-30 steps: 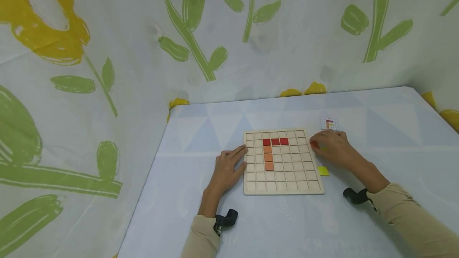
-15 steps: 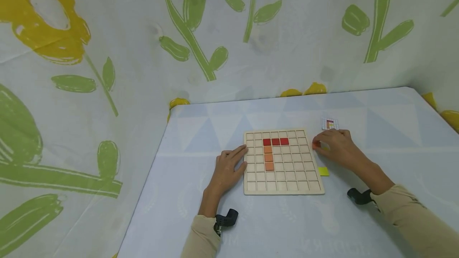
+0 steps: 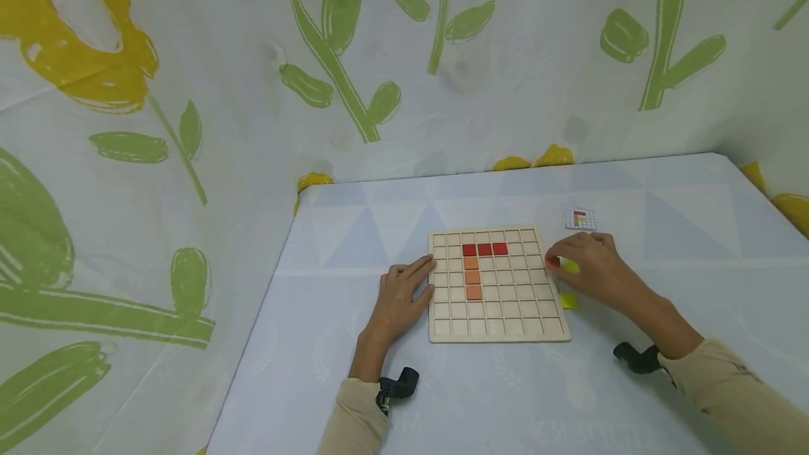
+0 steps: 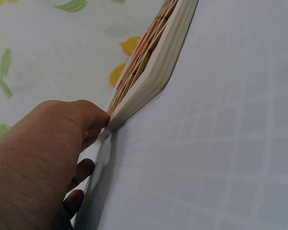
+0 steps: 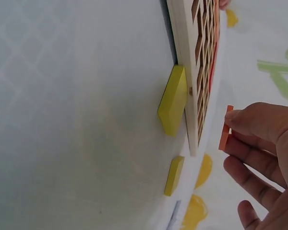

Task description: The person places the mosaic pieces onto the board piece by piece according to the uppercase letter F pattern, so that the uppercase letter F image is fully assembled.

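A wooden grid board (image 3: 499, 314) lies flat with three red tiles (image 3: 484, 249) in a row. Under the leftmost red tile, three orange tiles (image 3: 473, 277) form a column. My left hand (image 3: 398, 304) rests with extended fingers against the board's left edge, thumb lower on the same side. At the right edge, my right hand (image 3: 590, 265) pinches a thin orange tile (image 5: 226, 128) between thumb and fingertips, and its other fingers are spread apart. Close by on the table are two yellow tiles; one yellow tile (image 5: 173, 103) touches the board's side, the other yellow tile (image 5: 174, 176) sits farther back.
Behind the right hand lies a small printed card (image 3: 580, 218) showing a coloured grid pattern. The pale table (image 3: 354, 230) is backed by a flower-printed cloth (image 3: 537, 90). Each wrist carries a black camera mount, one being the left mount (image 3: 401, 383).
My right hand, with the orange tile pinched, shifts slightly away from the board and back to its edge, uncovering more of the farther yellow tile. The left hand stays put.
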{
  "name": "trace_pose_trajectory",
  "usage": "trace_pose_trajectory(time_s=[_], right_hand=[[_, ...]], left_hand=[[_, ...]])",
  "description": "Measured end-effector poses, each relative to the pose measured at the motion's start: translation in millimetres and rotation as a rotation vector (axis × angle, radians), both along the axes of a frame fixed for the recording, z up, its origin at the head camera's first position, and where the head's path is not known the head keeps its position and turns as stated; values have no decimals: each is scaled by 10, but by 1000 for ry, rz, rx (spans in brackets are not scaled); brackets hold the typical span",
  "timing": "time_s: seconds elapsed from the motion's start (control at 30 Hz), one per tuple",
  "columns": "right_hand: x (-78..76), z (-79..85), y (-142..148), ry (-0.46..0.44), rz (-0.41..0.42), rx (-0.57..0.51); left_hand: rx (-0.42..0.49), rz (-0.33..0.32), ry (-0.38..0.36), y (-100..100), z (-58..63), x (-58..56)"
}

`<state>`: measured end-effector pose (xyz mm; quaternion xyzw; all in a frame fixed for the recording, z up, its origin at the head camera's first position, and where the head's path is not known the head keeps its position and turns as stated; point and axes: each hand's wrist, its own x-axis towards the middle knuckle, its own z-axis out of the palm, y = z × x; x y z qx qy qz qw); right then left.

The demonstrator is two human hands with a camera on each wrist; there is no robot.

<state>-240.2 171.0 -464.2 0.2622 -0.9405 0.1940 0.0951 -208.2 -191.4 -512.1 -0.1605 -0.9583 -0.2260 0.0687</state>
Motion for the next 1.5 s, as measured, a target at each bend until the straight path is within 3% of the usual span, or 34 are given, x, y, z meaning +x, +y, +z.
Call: trace_pose_trajectory(time_s=[0.53,0.9,1.17,1.5], right_hand=[[193,-47,-194,-13,94,-62],[264,-86,-342,102,202,-103],[282,-102,-472,94,224,-85],[315,-116,-591,171,294,-106]], left_hand=[[7,-13,-9,-14,9,-2],[6,-8,-6,-18,1,-11],[20,-17,7,-26,-7,-14],[12,-11,-8,-23,-6,-17]])
